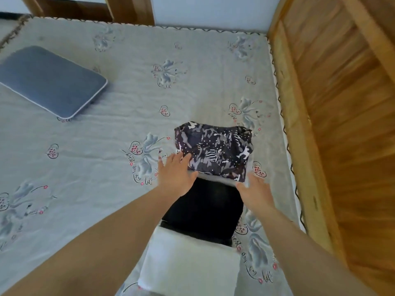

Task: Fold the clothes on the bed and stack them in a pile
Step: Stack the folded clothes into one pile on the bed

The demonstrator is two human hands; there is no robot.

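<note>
A folded dark patterned garment (215, 149) lies on the bed's right side, on top of a grey folded piece (213, 179) whose edge shows beneath it. Nearer me lies a folded black garment (205, 210), and nearest a folded white garment (188, 265). My left hand (174, 173) has straight fingers touching the patterned garment's near left edge. My right hand (255, 192) is flat with straight fingers at its near right corner, beside the grey edge.
The bed has a pale grey floral sheet (85, 159). A blue-grey pillow (51, 80) lies at the far left. A wooden bed frame and panel (333, 124) runs along the right side. A wall and wooden door frame (130, 9) stand behind.
</note>
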